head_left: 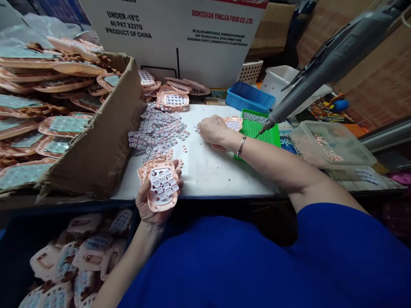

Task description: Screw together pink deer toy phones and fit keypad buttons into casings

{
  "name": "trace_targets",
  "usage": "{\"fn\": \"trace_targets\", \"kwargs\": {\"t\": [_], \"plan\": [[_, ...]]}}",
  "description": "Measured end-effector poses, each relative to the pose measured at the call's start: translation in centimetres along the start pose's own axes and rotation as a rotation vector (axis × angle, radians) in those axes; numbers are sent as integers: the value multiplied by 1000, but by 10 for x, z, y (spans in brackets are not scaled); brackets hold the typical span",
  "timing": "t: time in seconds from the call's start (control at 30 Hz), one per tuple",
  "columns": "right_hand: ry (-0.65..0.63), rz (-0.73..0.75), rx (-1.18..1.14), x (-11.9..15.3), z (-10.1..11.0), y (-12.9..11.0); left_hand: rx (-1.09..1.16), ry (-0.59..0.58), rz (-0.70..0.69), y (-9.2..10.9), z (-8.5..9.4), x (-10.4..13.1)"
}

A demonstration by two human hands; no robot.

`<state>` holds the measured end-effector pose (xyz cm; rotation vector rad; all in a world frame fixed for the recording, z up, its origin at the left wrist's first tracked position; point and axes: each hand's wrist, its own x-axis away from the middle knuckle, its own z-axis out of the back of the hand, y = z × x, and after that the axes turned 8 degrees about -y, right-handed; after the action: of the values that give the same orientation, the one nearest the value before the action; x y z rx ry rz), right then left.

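Observation:
My left hand is wrapped round a peach plastic toy casing, held tilted at the table's front edge. Small white key pieces lie loosely in it, some askew. My right hand is over the white tabletop, fingers bent down and pinched together; a tiny pale bit shows at their tips, too small to name. Behind that wrist, partly hidden, another peach casing with white keys rests against the green tray. A pile of white key pieces spreads left of my right hand, with small peach parts near it.
A cardboard box of stacked casings stands left; a blue bin with more lies below. A green tray holds screws, with an electric screwdriver hanging over it. A blue basket and a clear tub stand right.

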<state>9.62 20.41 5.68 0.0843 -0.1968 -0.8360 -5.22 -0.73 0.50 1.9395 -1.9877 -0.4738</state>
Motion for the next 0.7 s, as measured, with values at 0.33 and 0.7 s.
{"fn": "trace_targets", "kwargs": {"t": [0.33, 0.7], "plan": [[283, 400, -90, 62, 11, -38, -41, 85, -124, -14, -8, -3], [743, 651, -137, 109, -9, -94, -158, 106, -164, -23, -18, 2]]}}
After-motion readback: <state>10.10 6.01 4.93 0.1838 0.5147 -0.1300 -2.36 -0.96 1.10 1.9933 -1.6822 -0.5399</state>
